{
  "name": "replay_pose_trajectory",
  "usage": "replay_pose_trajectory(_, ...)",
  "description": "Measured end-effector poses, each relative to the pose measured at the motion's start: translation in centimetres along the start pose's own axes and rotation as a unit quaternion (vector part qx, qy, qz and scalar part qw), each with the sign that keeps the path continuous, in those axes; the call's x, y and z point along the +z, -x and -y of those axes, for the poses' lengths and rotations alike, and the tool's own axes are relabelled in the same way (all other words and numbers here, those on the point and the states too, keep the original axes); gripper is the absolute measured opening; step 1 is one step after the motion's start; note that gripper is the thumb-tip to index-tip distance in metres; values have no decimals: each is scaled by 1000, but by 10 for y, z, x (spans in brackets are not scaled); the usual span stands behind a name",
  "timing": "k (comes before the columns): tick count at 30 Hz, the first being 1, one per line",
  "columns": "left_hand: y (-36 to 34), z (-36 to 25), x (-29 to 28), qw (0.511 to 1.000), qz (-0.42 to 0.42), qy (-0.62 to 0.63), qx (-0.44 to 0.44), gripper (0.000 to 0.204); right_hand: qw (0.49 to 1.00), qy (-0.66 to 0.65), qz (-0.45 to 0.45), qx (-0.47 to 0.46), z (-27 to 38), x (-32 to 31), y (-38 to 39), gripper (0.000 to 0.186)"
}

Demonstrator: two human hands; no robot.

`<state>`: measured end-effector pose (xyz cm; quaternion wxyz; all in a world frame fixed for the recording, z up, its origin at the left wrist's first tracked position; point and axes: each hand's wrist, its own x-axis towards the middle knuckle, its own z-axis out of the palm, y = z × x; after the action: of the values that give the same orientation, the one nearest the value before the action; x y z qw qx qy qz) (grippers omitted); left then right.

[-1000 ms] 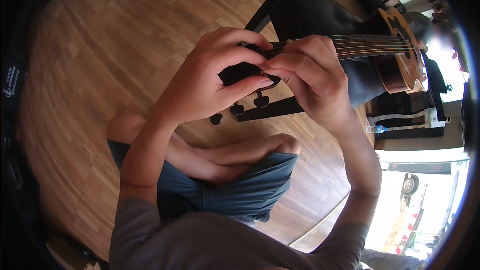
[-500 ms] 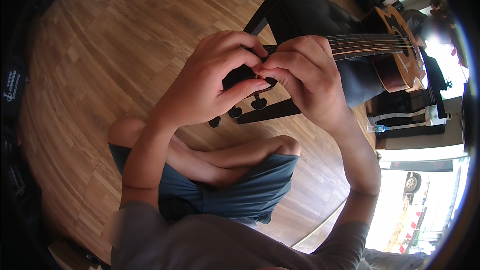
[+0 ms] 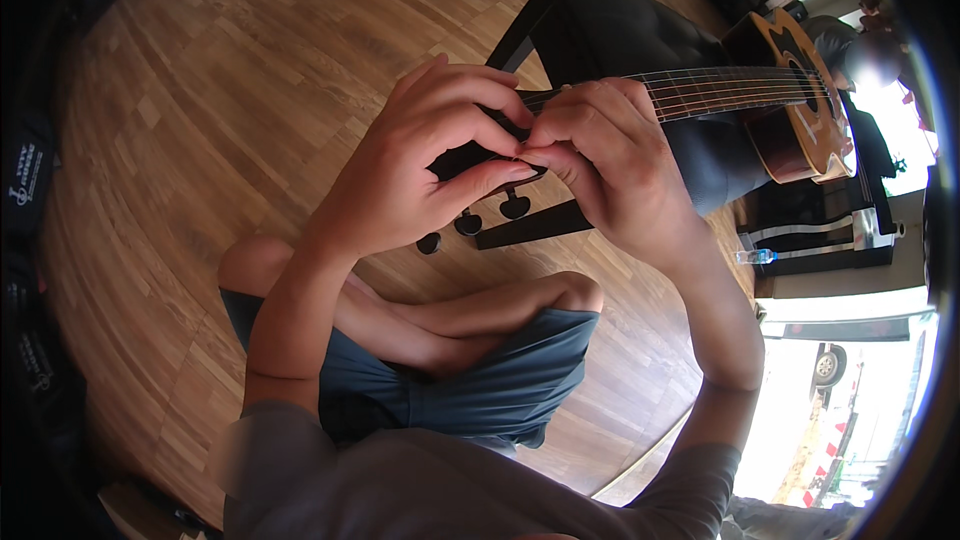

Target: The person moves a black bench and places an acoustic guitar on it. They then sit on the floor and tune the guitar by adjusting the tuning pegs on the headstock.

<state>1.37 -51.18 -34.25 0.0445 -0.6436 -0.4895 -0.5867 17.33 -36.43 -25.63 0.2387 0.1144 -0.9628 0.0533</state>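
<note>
An acoustic guitar [image 3: 815, 135] lies across a black padded bench [image 3: 625, 25], its neck pointing left toward my hands. My left hand [image 3: 420, 145] curls around the dark headstock [image 3: 465, 157], thumb along the near edge and fingers bent over the face. Black tuning pegs [image 3: 515, 203] stick out below that thumb. My right hand [image 3: 615, 155] sits over the nut end of the neck, thumb and index finger pinched together against the left index fingertip. Whatever is in this pinch is too small and covered to make out. Strings [image 3: 720, 90] run from under the right hand toward the body.
My crossed legs [image 3: 430, 325] rest on the wooden floor [image 3: 230, 90] below the guitar. A plastic bottle [image 3: 757, 256] lies at the right, near a bright glass front. Dark bags [image 3: 30, 170] line the left edge. Another person [image 3: 870, 55] is at the far right.
The left fingers have spread slightly and shifted a little. A small reddish bit seen between the fingertips is now covered. The guitar stays in place.
</note>
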Motion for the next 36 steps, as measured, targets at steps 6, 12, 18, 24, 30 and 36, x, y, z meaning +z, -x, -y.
replay_pose_trajectory(6,0,-1,-2,1000,9,20,-12,26,999,-19,34,22,5,-7,-1,18)
replay_pose_trajectory(12,0,-2,0,999,-11,30,-27,23,999,-16,33,32,8,-7,-5,17)
replay_pose_trajectory(18,0,0,0,1000,-6,14,3,20,999,-26,29,33,8,-6,-4,14)
replay_pose_trajectory(24,1,0,-1,999,-3,39,-15,18,999,-15,8,36,8,-3,-1,13)
replay_pose_trajectory(30,0,-5,-7,995,18,66,-70,22,999,-6,-10,40,7,0,3,13)
replay_pose_trajectory(36,2,0,-3,998,22,51,-36,18,999,-8,-25,35,7,2,3,13)
